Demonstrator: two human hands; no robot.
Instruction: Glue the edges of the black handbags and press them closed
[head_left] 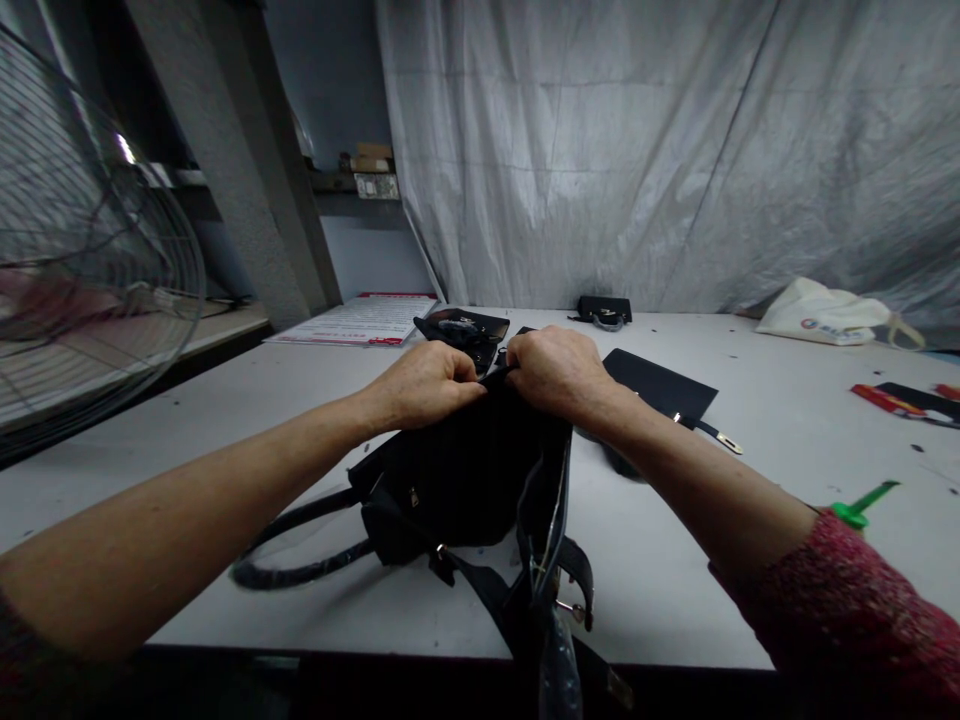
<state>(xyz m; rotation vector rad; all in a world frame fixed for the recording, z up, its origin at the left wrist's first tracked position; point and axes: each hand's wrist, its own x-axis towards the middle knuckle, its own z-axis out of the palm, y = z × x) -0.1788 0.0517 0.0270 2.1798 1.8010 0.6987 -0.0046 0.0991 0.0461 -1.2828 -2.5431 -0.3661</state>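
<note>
A black handbag (465, 470) lies tipped over at the near middle of the white table, its mouth gaping toward me. My left hand (424, 385) pinches its far top edge. Right beside it, my right hand (559, 370) grips the same edge with curled fingers. Two dark handles wrapped in clear plastic stick out, one handle (300, 570) to the left and another (559, 670) hanging past the table's front edge. A strap with gold-coloured metal fittings dangles from the near side. The bag's far side is hidden behind my hands.
Beyond my hands lie black bags (469, 330) and a small black bag (604, 310). A flat black panel (660, 385) rests on the right, near a green bottle (855, 512) and a white cloth bag (821, 315). A large fan (97, 260) stands at left; a printed sheet (352, 320) lies behind.
</note>
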